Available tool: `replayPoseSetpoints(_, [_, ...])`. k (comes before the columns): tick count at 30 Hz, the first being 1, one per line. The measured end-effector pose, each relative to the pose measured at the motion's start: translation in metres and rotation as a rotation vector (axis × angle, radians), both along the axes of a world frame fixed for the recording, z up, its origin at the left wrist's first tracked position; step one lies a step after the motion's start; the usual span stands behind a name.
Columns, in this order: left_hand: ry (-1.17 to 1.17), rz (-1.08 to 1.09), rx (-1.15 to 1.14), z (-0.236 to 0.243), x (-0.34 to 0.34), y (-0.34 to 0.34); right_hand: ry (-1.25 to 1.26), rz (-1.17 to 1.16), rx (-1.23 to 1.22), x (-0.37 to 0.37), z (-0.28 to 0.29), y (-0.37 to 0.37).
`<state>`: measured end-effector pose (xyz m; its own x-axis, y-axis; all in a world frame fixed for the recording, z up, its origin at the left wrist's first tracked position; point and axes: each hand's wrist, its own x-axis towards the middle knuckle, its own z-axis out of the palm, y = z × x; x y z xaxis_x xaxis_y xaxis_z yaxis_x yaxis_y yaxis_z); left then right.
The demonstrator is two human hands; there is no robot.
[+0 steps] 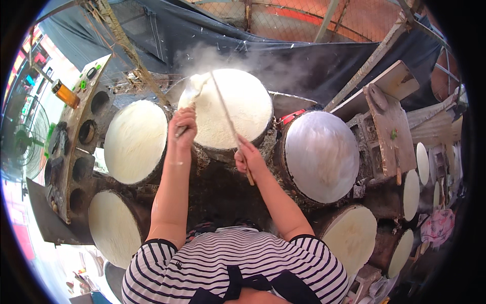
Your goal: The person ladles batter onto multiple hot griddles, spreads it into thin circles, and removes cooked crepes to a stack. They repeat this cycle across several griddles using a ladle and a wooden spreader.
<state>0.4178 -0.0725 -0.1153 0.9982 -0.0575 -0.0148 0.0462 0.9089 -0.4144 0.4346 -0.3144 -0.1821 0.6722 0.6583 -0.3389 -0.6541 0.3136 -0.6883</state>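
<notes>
My left hand (184, 125) is closed around the handle of a short tool with a pale, batter-coated head (195, 86); steam blurs its exact kind. That head is over the left far part of a round griddle covered by a white, grainy sheet (238, 114). In my right hand (248, 156), the fingers wrap a long thin wooden stick (223, 101) near its lower end. The stick slants up to the left across the white sheet, its tip close to the coated head. I cannot tell whether the tip touches the sheet.
White-covered round griddles stand at left (135, 142), lower left (114, 228) and lower right (350, 240). A shiny, bare-looking griddle (321, 157) is at right. Boards (387, 131) lean beyond it. An amber bottle (66, 93) and fan (25, 139) are far left; dark sheeting (324, 66) hangs behind.
</notes>
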Motion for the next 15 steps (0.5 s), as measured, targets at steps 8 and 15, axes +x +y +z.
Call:
replayPoseSetpoints(8, [-0.235, 0.254, 0.125, 0.139, -0.122, -0.001, -1.370, 0.057, -1.135, 0.064, -0.053, 0.008])
replayPoseSetpoints(15, [-0.178, 0.587, 0.339, 0.181, -0.297, 0.015, -1.377, 0.052, -1.346, 0.050, -0.027, -0.013])
